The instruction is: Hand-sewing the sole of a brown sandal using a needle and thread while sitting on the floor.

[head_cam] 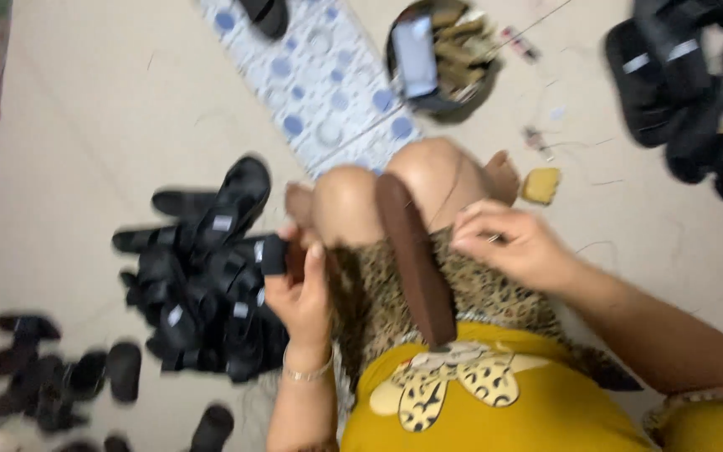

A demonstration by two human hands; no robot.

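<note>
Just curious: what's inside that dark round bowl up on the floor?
The bowl holds brownish stick-like pieces and a flat grey rectangular object leaning on them. Whatever lies beneath them is covered.

Black sandal strap [274, 255], blurred, perhaps folded, held upright

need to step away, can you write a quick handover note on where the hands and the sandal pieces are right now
Left hand: gripping a small black strap piece beside the knee.
Right hand: fingers pinched together over the lap; what they pinch is too small to tell.
Long brown sandal sole: lying across the lap.
Pile of black sandals: on the floor on the left-hand side.
Round dark bowl: ahead on the floor.
Done or left: cannot tell, picture is blurred.
</note>
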